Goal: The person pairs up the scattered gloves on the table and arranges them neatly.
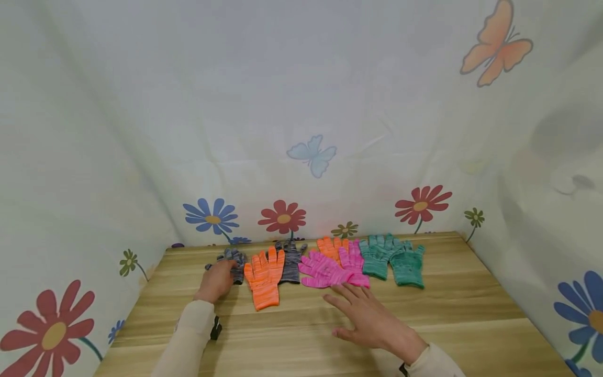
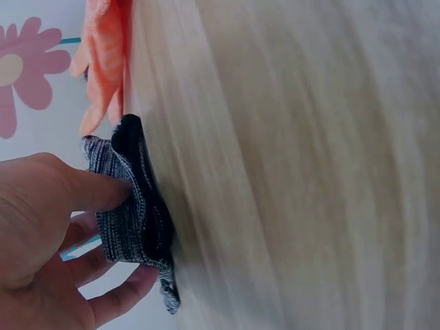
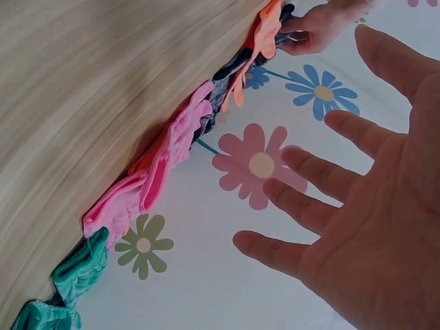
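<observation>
My left hand is at the left end of a row of knitted gloves. It pinches a dark grey glove, its thumb on the near face at the cuff and its other fingers partly hidden behind. Just to the right lies an orange glove, overlapping a second grey glove. Spread and holding nothing, my right hand hovers over the table in front of two pink gloves.
Behind the pink pair another orange glove shows its fingers. Two green gloves lie at the row's right end. The wood-grain table meets a pale flower-printed sheet along its back and sides.
</observation>
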`<state>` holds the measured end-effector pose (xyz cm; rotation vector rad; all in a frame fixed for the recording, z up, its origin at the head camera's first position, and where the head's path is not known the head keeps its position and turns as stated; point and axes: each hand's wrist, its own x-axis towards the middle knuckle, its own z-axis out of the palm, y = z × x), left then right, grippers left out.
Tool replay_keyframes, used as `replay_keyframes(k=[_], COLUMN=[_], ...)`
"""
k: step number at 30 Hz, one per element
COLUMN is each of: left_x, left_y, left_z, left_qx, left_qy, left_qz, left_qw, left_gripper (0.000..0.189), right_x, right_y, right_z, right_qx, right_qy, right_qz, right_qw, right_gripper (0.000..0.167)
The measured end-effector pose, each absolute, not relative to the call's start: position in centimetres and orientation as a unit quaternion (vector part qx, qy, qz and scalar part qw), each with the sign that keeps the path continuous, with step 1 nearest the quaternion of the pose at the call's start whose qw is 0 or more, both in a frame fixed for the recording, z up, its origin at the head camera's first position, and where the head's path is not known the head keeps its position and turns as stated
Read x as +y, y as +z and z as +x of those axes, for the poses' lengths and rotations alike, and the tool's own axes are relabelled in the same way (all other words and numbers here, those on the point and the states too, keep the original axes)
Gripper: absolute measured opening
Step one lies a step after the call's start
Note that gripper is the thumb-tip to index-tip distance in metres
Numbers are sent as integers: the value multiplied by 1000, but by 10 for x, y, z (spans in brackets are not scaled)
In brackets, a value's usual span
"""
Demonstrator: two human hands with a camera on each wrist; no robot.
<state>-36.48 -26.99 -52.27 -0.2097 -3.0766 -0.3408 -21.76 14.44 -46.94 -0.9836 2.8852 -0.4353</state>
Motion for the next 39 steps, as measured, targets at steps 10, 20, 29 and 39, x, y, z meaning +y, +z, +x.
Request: replay_keyframes(k=[10, 20, 29, 39], left_x=[-276, -262, -240, -206], left_y=[-504, -475, -448, -433], left_z=[-356, -340, -313, -288], left_qx=[-984, -968, -953, -938], left_qy=[-132, -138, -124, -115], left_qz=[-65, -95, -140, -187], left_qw=[100, 185, 237, 269], left_gripper=[31, 27, 23, 26], right_x=[142, 140, 130, 133], right_y=[-462, -444, -437, -430], right_z=[-218, -217, -217, -217], right_qx=[933, 942, 942, 943], right_qy=[-130, -108, -109, -123], right_qz=[-335, -317, -316, -310], right_qw=[13, 30, 19, -7], right_gripper=[74, 72, 73, 71])
